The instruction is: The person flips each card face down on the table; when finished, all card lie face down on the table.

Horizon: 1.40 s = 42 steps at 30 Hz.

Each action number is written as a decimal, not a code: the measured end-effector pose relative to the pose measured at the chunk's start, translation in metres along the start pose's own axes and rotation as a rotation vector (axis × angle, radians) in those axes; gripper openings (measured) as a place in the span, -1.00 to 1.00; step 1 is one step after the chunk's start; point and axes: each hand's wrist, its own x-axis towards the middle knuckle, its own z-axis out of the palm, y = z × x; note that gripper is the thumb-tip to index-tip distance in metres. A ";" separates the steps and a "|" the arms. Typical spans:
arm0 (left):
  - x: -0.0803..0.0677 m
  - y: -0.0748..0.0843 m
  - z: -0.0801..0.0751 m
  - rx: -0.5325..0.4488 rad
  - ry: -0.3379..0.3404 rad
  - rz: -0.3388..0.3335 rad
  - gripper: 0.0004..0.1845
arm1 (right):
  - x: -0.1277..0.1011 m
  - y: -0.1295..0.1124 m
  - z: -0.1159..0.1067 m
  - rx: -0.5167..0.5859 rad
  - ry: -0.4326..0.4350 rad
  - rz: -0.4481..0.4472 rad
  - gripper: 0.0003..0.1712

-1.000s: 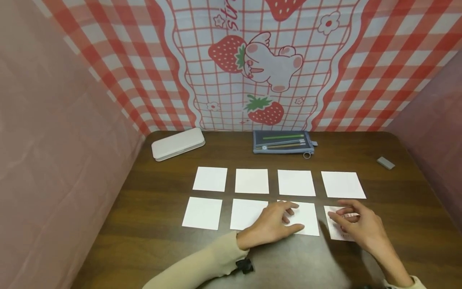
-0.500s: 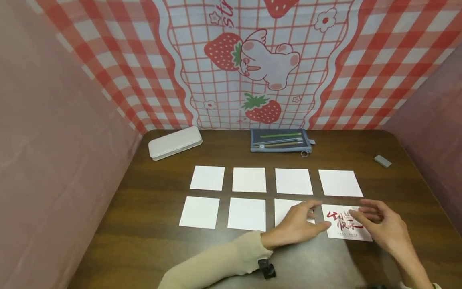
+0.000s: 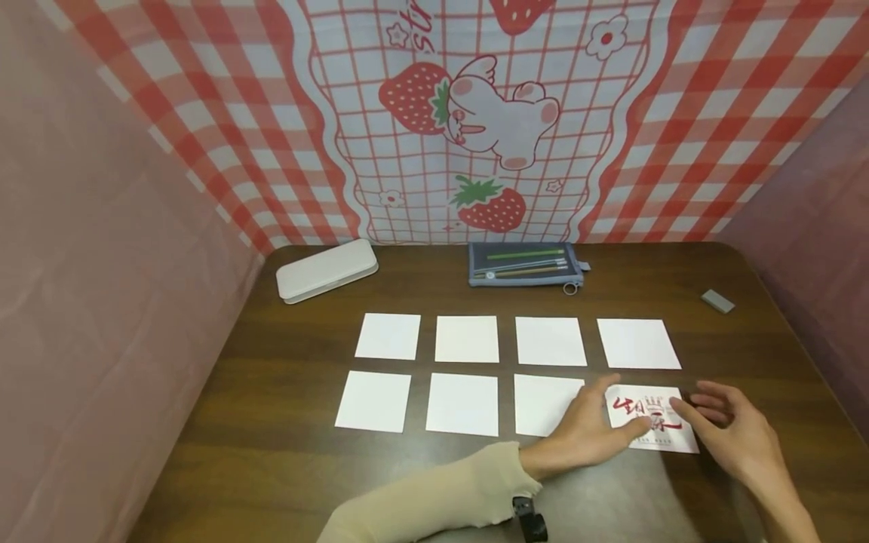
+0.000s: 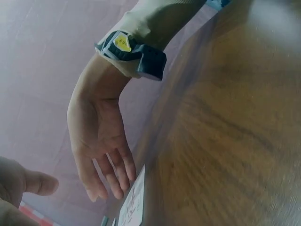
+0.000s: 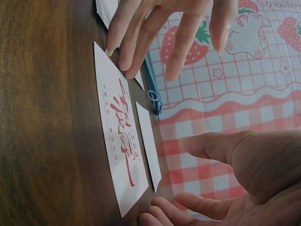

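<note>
A white card (image 3: pixel 655 403) with red brush lettering lies face up at the right end of the front row. My left hand (image 3: pixel 585 428) is at its left edge, thumb reaching over the print, and partly covers the blank card (image 3: pixel 543 400) beside it. On the other side, my right hand (image 3: pixel 740 434) hovers by the right edge with fingers loosely bent. In the right wrist view, the left fingers hang close over one end of the printed card (image 5: pixel 123 141), and my right hand (image 5: pixel 254 174) is spread near the other end. Neither hand grips anything.
Several blank white cards make two rows, among them the back right one (image 3: pixel 638 344). Behind them lie a white case (image 3: pixel 327 271), a mesh pencil pouch (image 3: pixel 526 264) and a grey eraser (image 3: pixel 717 302). A strawberry-print cloth (image 3: pixel 502 113) hangs at the back.
My left hand has moved right, from over the neighbouring blank card to the printed card. My right hand has drawn back to the right, uncovering the red lettering.
</note>
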 end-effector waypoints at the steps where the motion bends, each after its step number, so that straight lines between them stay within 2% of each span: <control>1: -0.001 0.001 0.001 -0.009 0.002 -0.002 -0.27 | 0.000 0.000 0.000 0.001 0.000 0.000 -0.16; 7: -0.002 0.004 0.003 -0.033 0.008 0.000 -0.28 | -0.001 0.001 0.002 0.014 -0.001 -0.022 -0.20; 15: -0.003 0.005 0.005 -0.054 0.002 -0.019 -0.30 | 0.001 0.008 0.001 0.146 -0.051 -0.024 -0.23; 20: -0.002 0.004 0.005 -0.046 -0.006 0.006 -0.30 | 0.004 0.011 0.002 0.240 -0.085 0.004 -0.22; 27: -0.001 0.001 0.005 -0.033 -0.005 0.033 -0.31 | 0.009 0.011 0.001 0.317 -0.133 0.065 -0.16; 30: -0.002 0.000 0.005 -0.005 -0.013 0.038 -0.33 | 0.009 0.010 -0.002 0.364 -0.151 0.072 -0.28; 34: -0.003 0.000 0.004 0.049 -0.037 0.060 -0.35 | 0.006 0.011 -0.009 0.513 -0.169 0.045 -0.72; 35: -0.003 0.000 0.004 0.056 -0.044 0.066 -0.35 | 0.005 0.011 -0.011 0.545 -0.178 0.033 -0.78; 39: -0.003 0.001 0.004 0.071 -0.055 0.089 -0.38 | 0.002 0.009 -0.021 0.685 -0.229 -0.016 -0.70; 42: -0.003 0.002 0.004 0.049 -0.055 0.087 -0.41 | 0.001 0.006 -0.025 0.735 -0.267 -0.074 -0.67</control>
